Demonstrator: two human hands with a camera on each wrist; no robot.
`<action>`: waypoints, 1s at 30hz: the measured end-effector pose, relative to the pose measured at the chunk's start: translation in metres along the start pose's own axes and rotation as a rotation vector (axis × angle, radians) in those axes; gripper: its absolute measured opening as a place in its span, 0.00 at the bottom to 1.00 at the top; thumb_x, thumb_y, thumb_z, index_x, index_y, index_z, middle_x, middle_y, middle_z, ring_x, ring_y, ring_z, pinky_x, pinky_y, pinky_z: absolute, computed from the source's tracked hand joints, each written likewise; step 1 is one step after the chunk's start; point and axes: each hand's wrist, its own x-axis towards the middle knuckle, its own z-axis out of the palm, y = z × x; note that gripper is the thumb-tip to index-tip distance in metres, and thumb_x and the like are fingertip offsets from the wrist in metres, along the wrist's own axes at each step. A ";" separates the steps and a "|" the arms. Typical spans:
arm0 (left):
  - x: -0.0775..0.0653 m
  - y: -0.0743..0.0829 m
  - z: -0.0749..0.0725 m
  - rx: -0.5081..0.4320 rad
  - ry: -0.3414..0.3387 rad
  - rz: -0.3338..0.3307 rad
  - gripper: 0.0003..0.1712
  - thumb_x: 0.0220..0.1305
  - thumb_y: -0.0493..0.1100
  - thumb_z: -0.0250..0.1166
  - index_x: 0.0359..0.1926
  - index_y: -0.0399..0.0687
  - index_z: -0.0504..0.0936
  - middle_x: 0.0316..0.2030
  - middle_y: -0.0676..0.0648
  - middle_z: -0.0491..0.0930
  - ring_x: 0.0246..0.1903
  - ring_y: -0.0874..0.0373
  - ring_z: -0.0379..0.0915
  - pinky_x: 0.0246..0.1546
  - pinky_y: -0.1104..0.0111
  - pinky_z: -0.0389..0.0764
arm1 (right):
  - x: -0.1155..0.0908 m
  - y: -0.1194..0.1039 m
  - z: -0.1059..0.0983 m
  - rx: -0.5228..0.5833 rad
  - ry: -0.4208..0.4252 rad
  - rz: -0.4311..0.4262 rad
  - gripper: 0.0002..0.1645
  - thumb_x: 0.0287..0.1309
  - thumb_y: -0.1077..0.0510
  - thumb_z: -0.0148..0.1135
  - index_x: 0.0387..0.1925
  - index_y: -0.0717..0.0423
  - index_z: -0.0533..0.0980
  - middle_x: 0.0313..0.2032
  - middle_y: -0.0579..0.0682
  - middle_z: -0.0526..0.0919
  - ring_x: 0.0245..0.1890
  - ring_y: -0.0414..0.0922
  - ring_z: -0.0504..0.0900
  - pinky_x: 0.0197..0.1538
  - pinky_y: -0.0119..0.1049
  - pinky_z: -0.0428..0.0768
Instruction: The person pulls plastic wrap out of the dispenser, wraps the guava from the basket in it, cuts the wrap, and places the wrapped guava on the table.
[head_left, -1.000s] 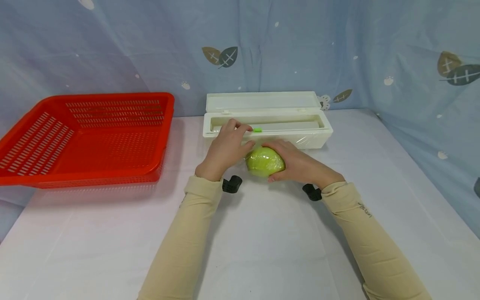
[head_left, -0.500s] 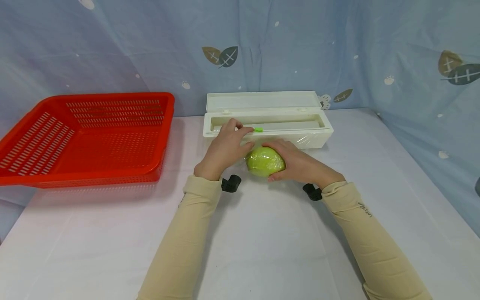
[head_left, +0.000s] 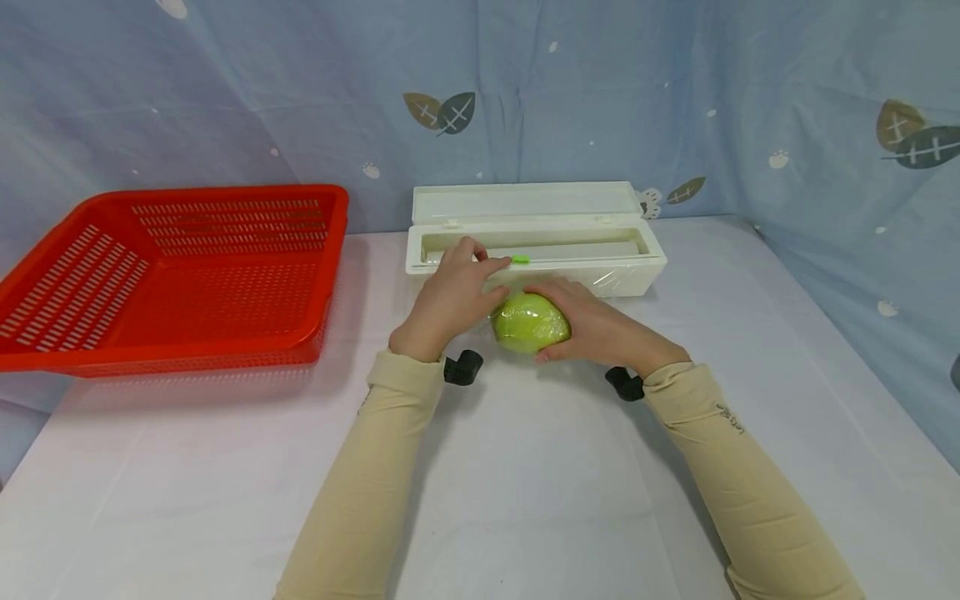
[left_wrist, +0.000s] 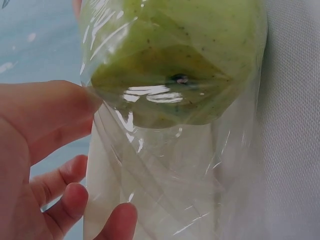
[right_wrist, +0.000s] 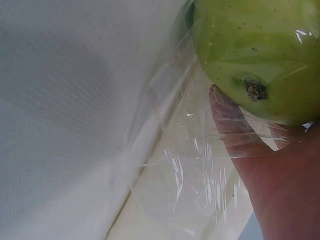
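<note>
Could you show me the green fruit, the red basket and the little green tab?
Green fruit [head_left: 528, 323], head view: middle of its film-covered side.
Red basket [head_left: 225, 300], head view: bare inner floor.
Green tab [head_left: 521, 260], head view: its middle.

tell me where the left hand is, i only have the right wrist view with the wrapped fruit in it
Observer: In the head view, the left hand has a fingertip at the small green tab on the front edge of the white box.
Operator: is that box's lid up or down
Observer: Up: the lid stands back along the far side of the box's opening.
Operator: anything else on the table that i can't see
Observer: Yes, a red basket with slotted sides stands to the left of the box.
</note>
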 end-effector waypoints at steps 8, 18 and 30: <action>-0.001 0.002 -0.001 0.044 -0.011 0.014 0.25 0.61 0.52 0.55 0.60 0.60 0.68 0.45 0.49 0.60 0.42 0.55 0.57 0.27 0.68 0.69 | 0.000 0.001 0.001 0.008 -0.009 0.003 0.54 0.33 0.44 0.73 0.62 0.45 0.55 0.58 0.45 0.60 0.55 0.45 0.59 0.54 0.47 0.62; -0.001 0.004 -0.002 0.105 -0.025 0.020 0.26 0.61 0.52 0.55 0.61 0.61 0.66 0.45 0.49 0.61 0.42 0.56 0.57 0.25 0.67 0.70 | 0.001 0.000 -0.002 0.021 -0.010 -0.017 0.54 0.33 0.44 0.73 0.62 0.46 0.55 0.59 0.48 0.60 0.56 0.48 0.58 0.55 0.50 0.61; -0.001 0.004 0.001 0.138 0.003 0.036 0.26 0.61 0.52 0.56 0.61 0.61 0.66 0.45 0.49 0.61 0.41 0.56 0.55 0.22 0.68 0.70 | 0.001 0.002 -0.001 0.017 -0.007 -0.015 0.55 0.33 0.43 0.73 0.63 0.46 0.55 0.60 0.47 0.58 0.57 0.48 0.57 0.56 0.49 0.59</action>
